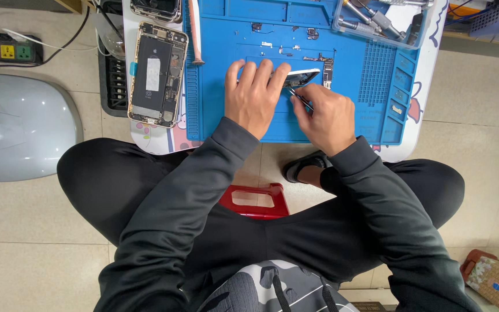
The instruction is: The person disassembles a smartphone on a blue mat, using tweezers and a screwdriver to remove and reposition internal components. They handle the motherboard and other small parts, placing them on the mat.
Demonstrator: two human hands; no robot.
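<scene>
My left hand lies flat on a small phone part with a white edge, pressing it down on the blue work mat. My right hand pinches thin metal tweezers whose tip points at that part. Most of the part is hidden under my left fingers. A small dark circuit board lies just right of it on the mat.
An opened phone body with its battery showing lies left of the mat. A clear box of tools stands at the back right. A power strip and a pale grey rounded object sit on the floor at left; a red stool is under me.
</scene>
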